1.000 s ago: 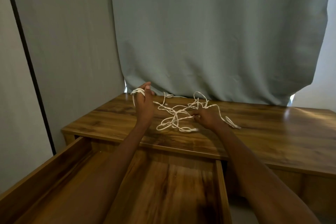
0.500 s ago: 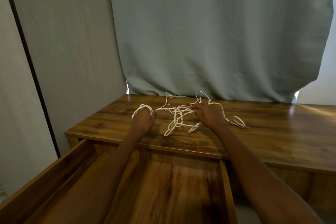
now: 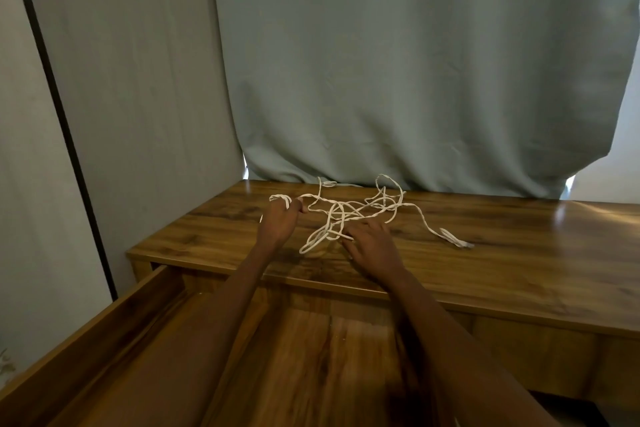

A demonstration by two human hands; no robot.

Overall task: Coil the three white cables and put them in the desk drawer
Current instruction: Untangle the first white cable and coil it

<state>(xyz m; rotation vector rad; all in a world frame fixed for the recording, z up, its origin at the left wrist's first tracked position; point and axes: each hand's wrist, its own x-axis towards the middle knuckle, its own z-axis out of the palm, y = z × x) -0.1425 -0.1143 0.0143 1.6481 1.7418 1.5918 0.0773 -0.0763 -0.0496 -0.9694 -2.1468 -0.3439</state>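
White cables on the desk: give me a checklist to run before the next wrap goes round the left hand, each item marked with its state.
1. Cable loops sit round the left hand: ok, a few turns show over the fingers.
2. Right hand has hold of a strand: cannot tell, fingers lie on the white cables but the pinch is hidden.
3. Strand to the left hand runs free: not ok, it passes through a tangle.
4. Plug end lies clear on the desk: ok.
5. Drawer open: ok.
6. Three cables separated: not ok, all one heap.
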